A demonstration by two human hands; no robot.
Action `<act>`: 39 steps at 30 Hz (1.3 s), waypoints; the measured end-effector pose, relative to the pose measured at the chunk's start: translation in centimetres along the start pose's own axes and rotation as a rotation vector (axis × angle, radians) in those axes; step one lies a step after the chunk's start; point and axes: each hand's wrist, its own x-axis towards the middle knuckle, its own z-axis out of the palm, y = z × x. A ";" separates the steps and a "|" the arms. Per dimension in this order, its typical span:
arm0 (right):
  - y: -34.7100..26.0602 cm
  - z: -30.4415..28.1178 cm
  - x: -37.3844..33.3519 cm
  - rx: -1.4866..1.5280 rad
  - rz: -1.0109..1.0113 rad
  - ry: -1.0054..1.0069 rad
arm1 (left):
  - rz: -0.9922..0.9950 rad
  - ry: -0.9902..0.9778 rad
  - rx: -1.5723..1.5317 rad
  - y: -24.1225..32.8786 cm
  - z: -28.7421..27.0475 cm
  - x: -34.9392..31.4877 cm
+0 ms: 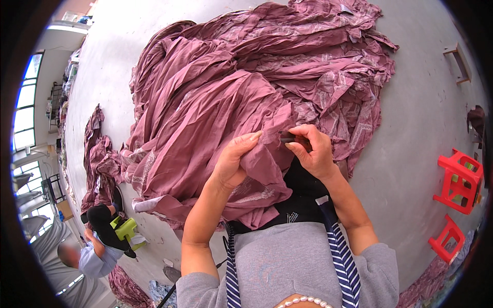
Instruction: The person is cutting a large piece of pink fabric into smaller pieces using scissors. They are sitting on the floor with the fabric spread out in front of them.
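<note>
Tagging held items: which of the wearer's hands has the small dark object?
The right hand, which pinches the small dark object; the left hand instead grips the mauve cloth.

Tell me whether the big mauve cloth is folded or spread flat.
Neither: the mauve cloth lies heaped on the floor, its surface gathered in loose, uneven wrinkles, with part of it held up in the left hand.

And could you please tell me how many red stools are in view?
2: an upper red stool toward the right edge, and a lower red stool just below it in the picture. Others may be hidden.
</note>
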 end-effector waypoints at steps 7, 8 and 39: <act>0.2 -0.4 -0.2 -0.005 0.019 -0.038 | -0.004 0.010 0.005 0.1 -0.4 0.1; 0.2 -0.2 -0.1 -0.003 0.003 -0.029 | -0.011 -0.004 -0.004 0.1 -0.6 0.2; -1.4 -3.0 0.7 -0.373 -0.495 -0.065 | 1.167 0.176 1.373 -0.1 1.7 -0.9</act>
